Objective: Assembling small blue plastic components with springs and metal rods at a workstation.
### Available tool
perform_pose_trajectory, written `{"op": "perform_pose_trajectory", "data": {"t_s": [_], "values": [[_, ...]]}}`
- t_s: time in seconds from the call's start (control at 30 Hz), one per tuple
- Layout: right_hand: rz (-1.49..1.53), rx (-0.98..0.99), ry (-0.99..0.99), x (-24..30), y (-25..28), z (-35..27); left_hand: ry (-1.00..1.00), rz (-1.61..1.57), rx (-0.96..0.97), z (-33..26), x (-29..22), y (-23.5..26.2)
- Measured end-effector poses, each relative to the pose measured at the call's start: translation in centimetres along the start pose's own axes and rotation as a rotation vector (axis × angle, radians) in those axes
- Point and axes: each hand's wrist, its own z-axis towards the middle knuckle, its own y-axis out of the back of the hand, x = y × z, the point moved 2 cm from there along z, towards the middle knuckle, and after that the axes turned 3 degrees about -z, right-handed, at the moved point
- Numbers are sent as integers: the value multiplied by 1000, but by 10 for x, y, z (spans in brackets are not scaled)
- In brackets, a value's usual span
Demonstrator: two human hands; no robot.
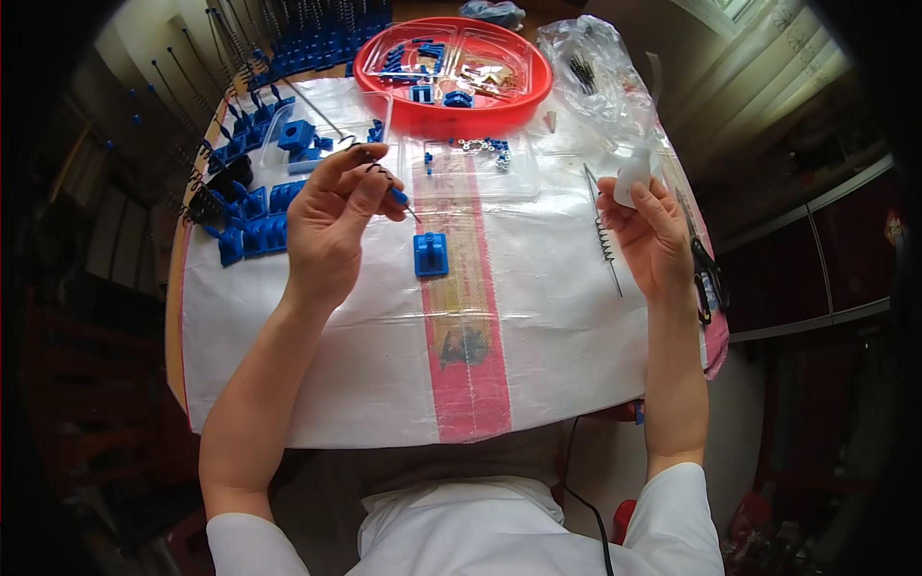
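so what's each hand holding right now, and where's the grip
Left hand pinches a thin metal rod with a spring near its middle. Right hand holds a small white piece by its lower end.

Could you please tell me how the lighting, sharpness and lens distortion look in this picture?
Head view: bright, even light on the white table cover, with glare on the clear plastic bag; strong fisheye bending, the rim falling to dark vignette; the left hand and right hand are fairly sharp, while the blue parts near the edge look softer.
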Motion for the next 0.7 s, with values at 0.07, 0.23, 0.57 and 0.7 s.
{"op": "perform_pose_trajectory", "data": {"t_s": [0.07,0.23,0.57,0.7], "values": [[-69,-41,13,1,-2,1,-29,40,29,0,1,-2],[-105,-21,112,7,5,11,-108,71,25,-2,5,-9],[-1089,-184,146,-13,2,64,-139,145,137,-3,4,-18],[-1168,-275,81,-26,-3,67,-183,295,171,-6,-1,-20]]}}
